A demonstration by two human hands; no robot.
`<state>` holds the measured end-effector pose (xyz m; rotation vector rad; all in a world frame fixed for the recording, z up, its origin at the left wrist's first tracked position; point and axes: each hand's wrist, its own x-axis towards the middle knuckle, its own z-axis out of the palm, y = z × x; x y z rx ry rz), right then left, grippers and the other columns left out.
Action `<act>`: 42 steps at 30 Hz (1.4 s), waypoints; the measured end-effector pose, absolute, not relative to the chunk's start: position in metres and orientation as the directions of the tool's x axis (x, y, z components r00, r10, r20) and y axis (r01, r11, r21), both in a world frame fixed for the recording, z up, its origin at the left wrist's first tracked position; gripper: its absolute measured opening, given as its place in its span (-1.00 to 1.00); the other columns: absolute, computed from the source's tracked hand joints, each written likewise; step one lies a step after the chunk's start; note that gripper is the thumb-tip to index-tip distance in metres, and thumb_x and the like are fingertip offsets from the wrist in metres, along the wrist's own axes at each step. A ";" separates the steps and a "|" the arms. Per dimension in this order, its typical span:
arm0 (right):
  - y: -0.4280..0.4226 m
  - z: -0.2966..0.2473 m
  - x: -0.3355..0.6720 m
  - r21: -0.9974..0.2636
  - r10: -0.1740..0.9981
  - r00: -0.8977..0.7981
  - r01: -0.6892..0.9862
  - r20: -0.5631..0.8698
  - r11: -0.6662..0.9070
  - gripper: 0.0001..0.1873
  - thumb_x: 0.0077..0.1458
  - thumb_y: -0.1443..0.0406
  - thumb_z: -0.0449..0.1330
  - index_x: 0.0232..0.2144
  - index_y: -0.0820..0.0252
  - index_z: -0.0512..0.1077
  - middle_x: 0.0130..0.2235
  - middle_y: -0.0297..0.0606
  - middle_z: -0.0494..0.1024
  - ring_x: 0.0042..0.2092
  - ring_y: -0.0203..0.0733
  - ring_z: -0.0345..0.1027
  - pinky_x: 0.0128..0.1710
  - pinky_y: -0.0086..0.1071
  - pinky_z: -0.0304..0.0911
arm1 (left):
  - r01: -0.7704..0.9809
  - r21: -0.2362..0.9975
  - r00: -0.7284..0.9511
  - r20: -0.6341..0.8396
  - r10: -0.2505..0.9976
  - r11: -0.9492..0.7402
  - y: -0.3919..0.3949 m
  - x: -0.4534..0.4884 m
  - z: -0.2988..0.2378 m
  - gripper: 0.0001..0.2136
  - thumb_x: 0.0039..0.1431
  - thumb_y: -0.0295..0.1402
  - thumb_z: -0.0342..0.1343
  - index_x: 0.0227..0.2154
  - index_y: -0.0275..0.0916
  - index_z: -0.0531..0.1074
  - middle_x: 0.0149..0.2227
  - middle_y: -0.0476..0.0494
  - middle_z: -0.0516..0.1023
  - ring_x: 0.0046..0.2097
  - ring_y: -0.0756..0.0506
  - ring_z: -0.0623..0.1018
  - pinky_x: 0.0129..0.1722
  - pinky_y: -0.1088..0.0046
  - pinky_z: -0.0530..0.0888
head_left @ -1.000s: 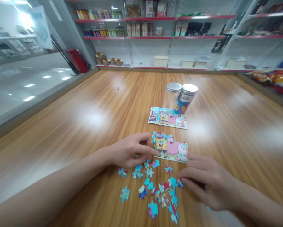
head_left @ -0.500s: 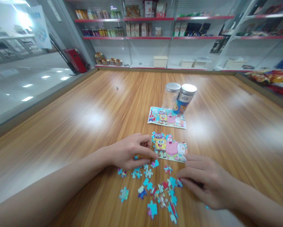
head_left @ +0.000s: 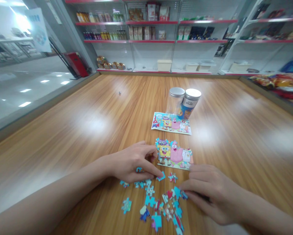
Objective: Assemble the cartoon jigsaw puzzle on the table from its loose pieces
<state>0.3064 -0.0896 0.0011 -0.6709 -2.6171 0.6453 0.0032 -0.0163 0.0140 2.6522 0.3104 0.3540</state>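
"How far along is the jigsaw puzzle (head_left: 174, 156)?"

"SpongeBob and Patrick are joined at mid-surface (head_left: 63, 130); loose pieces (head_left: 150, 200) remain nearer the person."

"Fingers?"

"The left hand's (head_left: 133, 166) fingers (head_left: 148, 164) sit narrow on a blue piece (head_left: 161, 176); the right hand's (head_left: 210, 192) fingers (head_left: 192, 187) curl at the pile. Any grip? Can't tell."

"Writing?"

"The canister label (head_left: 188, 110) is unreadable."

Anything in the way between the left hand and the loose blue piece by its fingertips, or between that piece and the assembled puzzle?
Nothing visible stands in the way. The left hand is right at the loose blue puzzle piece, and only a narrow strip of wooden table appears to separate the piece from the assembled puzzle section.
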 end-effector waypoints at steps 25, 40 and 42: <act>-0.087 0.001 0.305 -0.478 0.519 -0.806 0.350 0.284 0.806 -0.80 0.28 0.42 0.09 -0.11 0.21 0.47 -0.40 -0.27 0.50 -0.37 -0.22 0.35 -0.38 -0.32 0.09 | 0.180 0.539 0.923 0.196 0.331 -0.823 -0.016 0.000 0.011 -0.77 0.22 -0.29 0.26 -0.06 -0.05 0.59 -0.23 -0.12 0.41 -0.23 -0.07 0.42 -0.18 0.38 0.36; -0.082 -0.005 0.308 -0.431 0.507 -0.800 0.354 0.320 0.830 -0.82 0.29 0.43 0.08 -0.16 0.21 0.47 -0.42 -0.29 0.48 -0.38 -0.23 0.29 -0.39 -0.32 0.03 | 0.200 0.540 0.933 0.149 0.326 -0.817 -0.014 0.000 0.011 -0.78 0.26 -0.28 0.22 -0.05 -0.05 0.60 -0.23 -0.13 0.40 -0.21 -0.08 0.41 -0.14 0.35 0.35; -0.082 -0.005 0.308 -0.428 0.508 -0.797 0.354 0.328 0.831 -0.82 0.30 0.43 0.08 -0.15 0.21 0.47 -0.41 -0.29 0.48 -0.37 -0.23 0.29 -0.38 -0.32 0.04 | 0.194 0.545 0.934 0.152 0.324 -0.815 -0.013 0.000 0.010 -0.78 0.27 -0.28 0.22 -0.05 -0.05 0.60 -0.23 -0.13 0.41 -0.21 -0.08 0.42 -0.14 0.34 0.35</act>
